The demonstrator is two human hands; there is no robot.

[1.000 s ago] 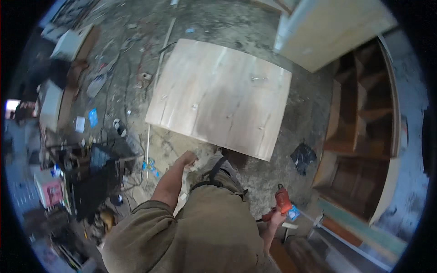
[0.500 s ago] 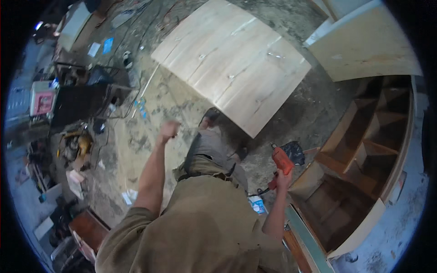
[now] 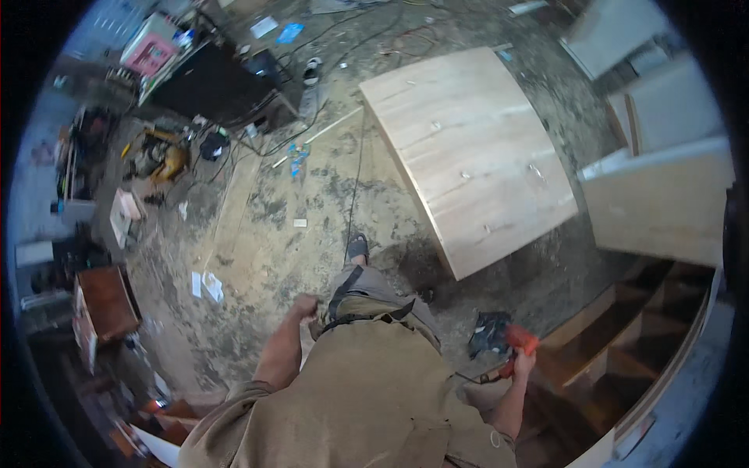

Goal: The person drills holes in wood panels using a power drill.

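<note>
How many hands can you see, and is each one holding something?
2. The left hand hangs as an empty fist beside the hip. The right hand, lower right, grips a red power tool.

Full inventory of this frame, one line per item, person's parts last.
plywood panel: 1, pale wood, flat on the floor, upper centre
red power tool: 1, red, in the right hand
black cloth: 1, dark, on the floor beside the tool
yellow tool: 1, yellow, upper left
wooden cabinet: 1, brown, lower right
paper scraps: several, white, floor left
left hand: 1, fingers curled, holding nothing visible
right hand: 1, gripping the tool
</note>
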